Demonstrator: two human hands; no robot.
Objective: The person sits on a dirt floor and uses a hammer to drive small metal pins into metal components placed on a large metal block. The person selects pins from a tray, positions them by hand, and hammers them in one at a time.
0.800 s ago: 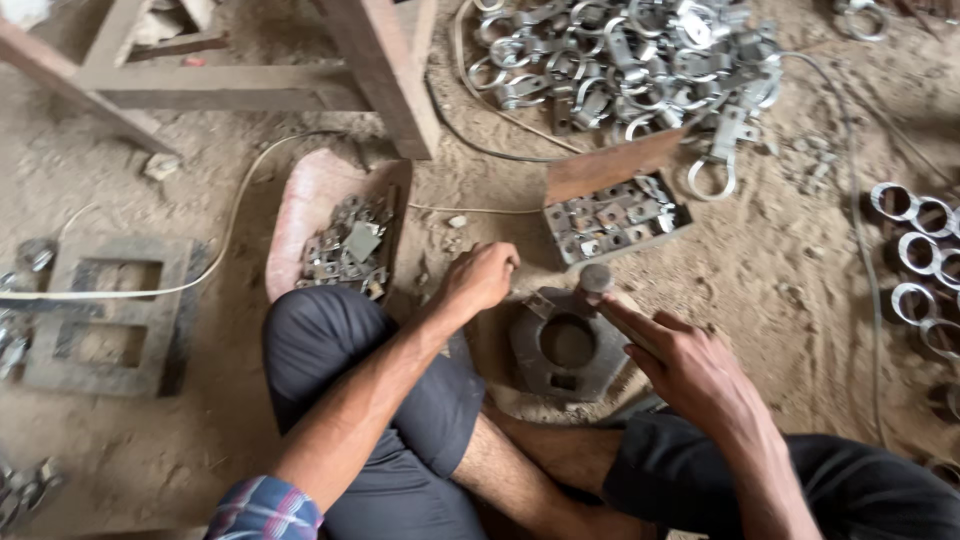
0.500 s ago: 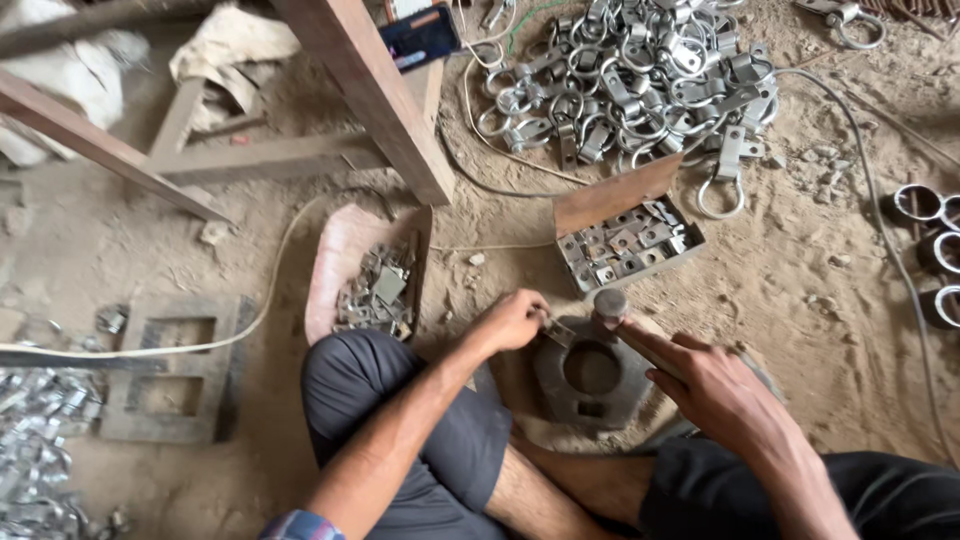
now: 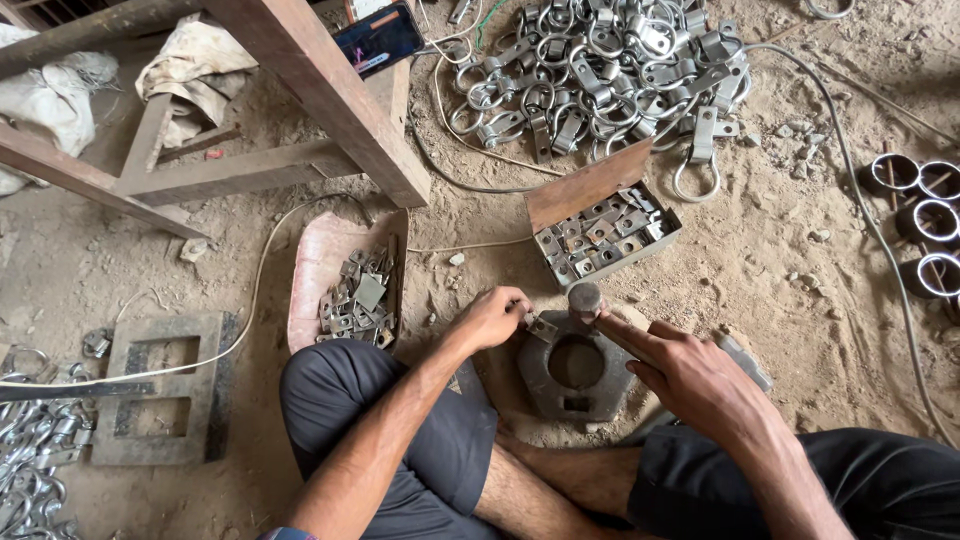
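Dirt floor, workshop: small plate now seated on the die block.
Left hand fingers have moved in, pinching the metal plate at the cast block rim; right hand stays clenched on the hammer.

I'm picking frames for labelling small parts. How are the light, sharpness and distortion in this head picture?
Head view: soft, even daylight with weak shadows; mild glare on the pile of metal clamps; the left hand, right hand and small metal plate on the iron block look sharp; wide-angle bending shows in the wooden beam toward the edges.
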